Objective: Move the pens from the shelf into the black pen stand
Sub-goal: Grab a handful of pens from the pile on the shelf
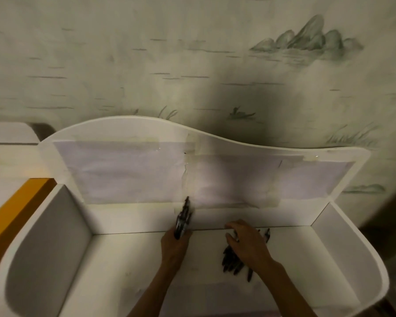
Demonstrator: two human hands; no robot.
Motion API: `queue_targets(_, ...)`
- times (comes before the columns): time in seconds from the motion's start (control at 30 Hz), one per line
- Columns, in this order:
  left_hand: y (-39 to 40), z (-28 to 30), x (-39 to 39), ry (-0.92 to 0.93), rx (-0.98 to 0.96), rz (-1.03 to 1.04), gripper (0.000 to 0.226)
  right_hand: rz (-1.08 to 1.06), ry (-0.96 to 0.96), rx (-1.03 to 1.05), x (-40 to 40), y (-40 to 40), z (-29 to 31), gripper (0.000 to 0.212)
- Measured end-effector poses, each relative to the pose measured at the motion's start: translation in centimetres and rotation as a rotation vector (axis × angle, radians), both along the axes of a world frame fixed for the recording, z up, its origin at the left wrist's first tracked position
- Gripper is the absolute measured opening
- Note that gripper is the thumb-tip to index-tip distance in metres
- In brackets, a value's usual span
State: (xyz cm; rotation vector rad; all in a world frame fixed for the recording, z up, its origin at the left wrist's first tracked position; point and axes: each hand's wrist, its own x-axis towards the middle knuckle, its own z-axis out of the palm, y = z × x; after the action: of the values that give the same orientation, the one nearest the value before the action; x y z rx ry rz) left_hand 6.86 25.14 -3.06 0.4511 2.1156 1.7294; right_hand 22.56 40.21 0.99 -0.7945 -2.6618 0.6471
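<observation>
Now your left hand (174, 242) clamps a pen bundle (183, 219) pointing twelve o'clock; your right hand (247, 244) cups, fingers apart, over loose pens (230, 259) on the shelf (124, 259).

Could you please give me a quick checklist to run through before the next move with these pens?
1. Left hand grips its bundle of pens firmly: ok, fist closed, pens upright.
2. Right hand has the loose pens grasped: not ok, it rests spread over the pile on the shelf.
3. Black pen stand located: cannot tell, none in view.
4. All loose pens gathered: not ok, several stick out past the right hand.
5. Shelf floor around the pile unobstructed: ok.
</observation>
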Motion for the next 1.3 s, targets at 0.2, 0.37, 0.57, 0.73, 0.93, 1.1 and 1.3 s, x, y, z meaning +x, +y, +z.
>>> queue_targets(0.2,0.7,1.4,-1.2,-0.067,0.112,-0.012,0.031,0.026,0.010,-0.004,-1.1,-0.2,-0.4,0.030)
queue_targets(0.37,0.4,0.4,-1.3,-0.070,0.073,-0.036,0.034,0.038,0.031,-0.020,-1.7,-0.6,-0.6,0.028)
queue_targets(0.57,0.3,0.0,-0.7,-0.136,0.067,-0.076,0.023,0.037,0.033,-0.011,-1.7,-0.4,-0.9,0.029)
queue_targets(0.73,0.6,0.0,-0.8,-0.133,0.123,-0.041,0.023,0.035,0.039,-0.015,-1.4,0.2,-0.9,0.029)
queue_targets(0.93,0.7,1.3,-0.8,-0.051,0.132,-0.086,0.024,0.037,0.056,-0.007,-1.2,0.2,-1.1,0.029)
queue_targets(1.1,0.7,1.5,-0.7,-0.030,0.118,0.015,0.038,0.038,0.055,-0.010,-1.0,0.4,-1.1,0.030)
queue_targets(1.3,0.4,0.0,-1.1,0.021,0.039,-0.040,0.029,0.031,0.049,0.001,-0.9,0.6,-1.0,0.028)
